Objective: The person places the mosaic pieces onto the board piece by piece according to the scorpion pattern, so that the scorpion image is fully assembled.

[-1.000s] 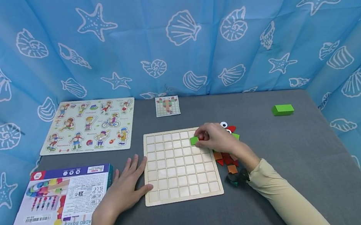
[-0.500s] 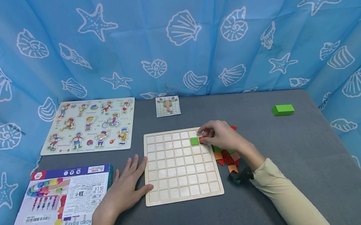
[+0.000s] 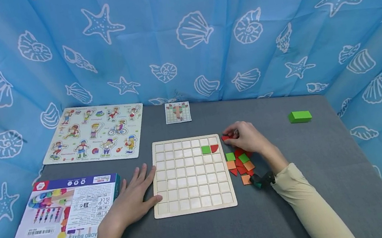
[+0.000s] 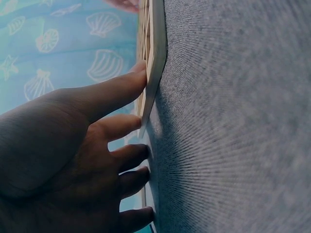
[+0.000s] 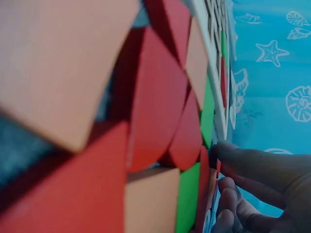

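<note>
A light wooden grid board (image 3: 195, 209) lies mid-table. In its second row sit a green square tile (image 3: 206, 149) and, right beside it, a red quarter-circle tile (image 3: 214, 148). My left hand (image 3: 132, 199) is spread flat at the board's left side, with thumb (image 4: 129, 85) and index fingertip on the rim. Off the board's upper right corner, my right hand (image 3: 247, 137) pinches a red tile (image 3: 225, 138), mostly covered by the fingers. Just below that hand is a loose pile of red, green and orange tiles (image 3: 240, 163), large in the right wrist view.
A small pattern card (image 3: 177, 112) lies behind the board. To the left are a picture puzzle board (image 3: 91, 134) and a printed box (image 3: 60, 214), which is close to my left hand. A green block (image 3: 299, 116) stands far right, before the blue curtain (image 3: 201, 64).
The green tile, then the red quarter-circle, were let go in the board's second row. My right hand moved right, off the board, to another red tile. The left hand stayed put.
</note>
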Demonstrator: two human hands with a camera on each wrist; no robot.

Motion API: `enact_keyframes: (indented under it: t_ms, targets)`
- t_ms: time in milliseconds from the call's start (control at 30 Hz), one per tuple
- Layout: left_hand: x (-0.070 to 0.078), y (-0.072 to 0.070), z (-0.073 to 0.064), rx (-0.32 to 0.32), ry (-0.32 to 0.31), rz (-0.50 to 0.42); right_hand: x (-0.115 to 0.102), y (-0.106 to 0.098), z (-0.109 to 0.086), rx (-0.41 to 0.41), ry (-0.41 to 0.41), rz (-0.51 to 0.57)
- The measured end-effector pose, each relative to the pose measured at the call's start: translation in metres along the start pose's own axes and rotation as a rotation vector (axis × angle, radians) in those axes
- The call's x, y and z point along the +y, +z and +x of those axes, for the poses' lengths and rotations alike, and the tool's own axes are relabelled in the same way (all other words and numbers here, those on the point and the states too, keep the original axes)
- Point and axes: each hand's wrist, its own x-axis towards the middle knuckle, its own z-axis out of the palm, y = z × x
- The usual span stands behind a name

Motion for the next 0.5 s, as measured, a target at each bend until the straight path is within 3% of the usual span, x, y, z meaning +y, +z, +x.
enact_keyframes:
  t_ms: [233,500]
  targets:
    - [-0.0011,0.0011,0.0003,-0.001,0.0,0.001,-0.0014,0.0012,0.0001,-0.005,-0.013,-0.034]
    - [-0.0015,0.0016,0.0004,-0.005,0.002,-0.005,-0.0062,0.0007,-0.0016,-0.003,-0.029,0.019]
